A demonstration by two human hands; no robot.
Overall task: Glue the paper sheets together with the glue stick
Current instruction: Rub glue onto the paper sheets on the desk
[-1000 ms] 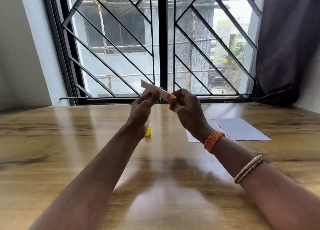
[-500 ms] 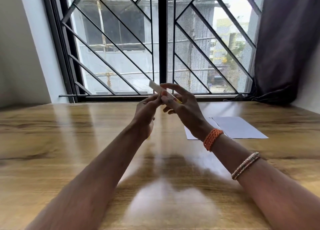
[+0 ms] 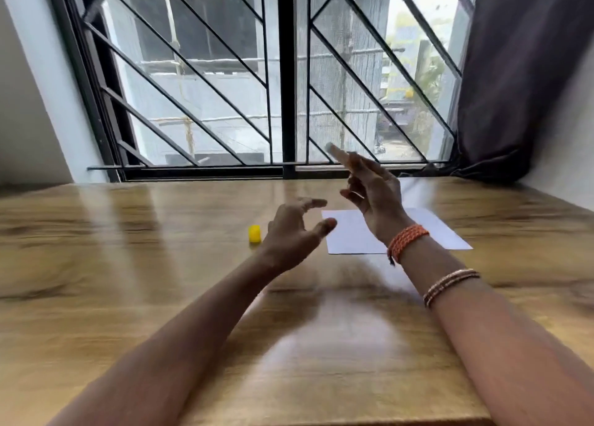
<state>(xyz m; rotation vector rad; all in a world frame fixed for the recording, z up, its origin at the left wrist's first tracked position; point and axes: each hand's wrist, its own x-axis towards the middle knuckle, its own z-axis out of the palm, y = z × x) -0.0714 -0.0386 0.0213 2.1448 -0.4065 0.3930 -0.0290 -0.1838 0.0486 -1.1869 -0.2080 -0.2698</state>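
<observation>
My right hand (image 3: 374, 194) is raised above the table and grips the glue stick (image 3: 337, 151), whose pale end points up and to the left. My left hand (image 3: 294, 232) hovers lower, to the left, fingers spread and holding nothing. White paper sheets (image 3: 348, 236) lie flat on the wooden table (image 3: 128, 265) behind my right wrist, partly hidden by it. A small yellow cap (image 3: 254, 233) stands on the table just left of my left hand.
A barred window (image 3: 286, 72) runs along the table's far edge. A dark curtain (image 3: 520, 72) hangs at the right, its bottom bunched on the far right corner. A white wall borders the left side.
Both hands held the glue stick together before. My left hand has let go and dropped down and left; my right hand has carried the stick to the right, above the paper.
</observation>
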